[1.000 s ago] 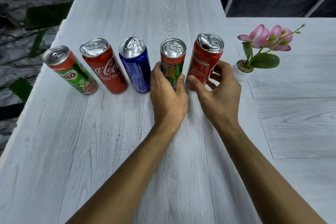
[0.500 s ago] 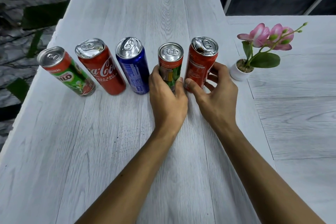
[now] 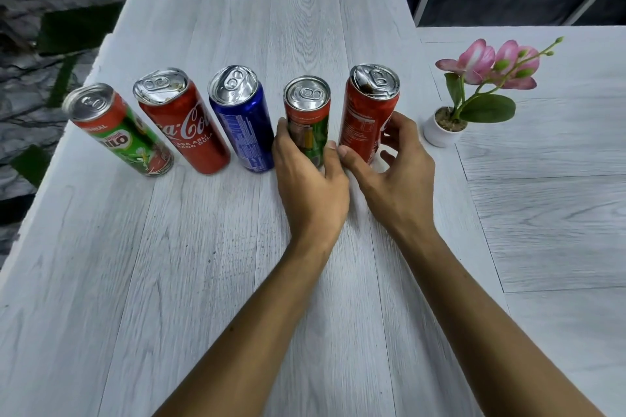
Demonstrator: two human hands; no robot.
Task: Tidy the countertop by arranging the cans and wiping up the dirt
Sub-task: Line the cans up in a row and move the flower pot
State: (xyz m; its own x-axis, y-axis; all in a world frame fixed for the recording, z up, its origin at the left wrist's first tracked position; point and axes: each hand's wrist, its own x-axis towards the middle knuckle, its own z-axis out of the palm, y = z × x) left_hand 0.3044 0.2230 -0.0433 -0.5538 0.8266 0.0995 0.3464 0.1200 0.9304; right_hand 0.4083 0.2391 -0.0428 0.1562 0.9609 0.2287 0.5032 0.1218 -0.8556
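The green can (image 3: 306,125) stood upright on the countertop (image 3: 203,281), fourth in a row of five, between the blue can (image 3: 244,125) and the red end can (image 3: 364,122). We gripped it with our left hand (image 3: 310,186); our right hand (image 3: 393,176) gripped the red end can, near the potted flower (image 3: 443,129).

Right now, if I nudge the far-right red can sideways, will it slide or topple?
Likely topples: the far-right red can is tall and slim on a small base. Its dented lid looks opened, so it may be light and easily knocked. The right hand gripping it low should steady it.
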